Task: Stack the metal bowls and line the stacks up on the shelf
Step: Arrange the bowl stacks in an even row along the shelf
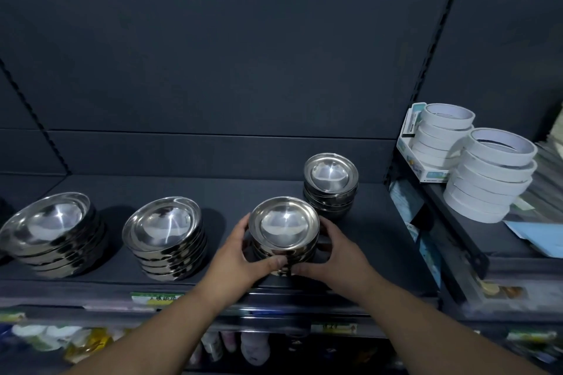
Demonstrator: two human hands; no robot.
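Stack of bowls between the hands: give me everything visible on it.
The held stack is several shiny metal bowls nested upright, the top bowl's rim wide and flat, its inside mirror-bright. It sits near the front edge of the dark shelf, third from the left among four stacks, ahead of the smaller rear stack. The left hand and right hand wrap its sides, thumbs meeting at the front. Whether its base rests on the shelf cannot be told.

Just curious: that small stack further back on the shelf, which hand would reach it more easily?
Probably the right hand. The back stack sits up and to its side, closer than to the left hand; both now grip the front stack.
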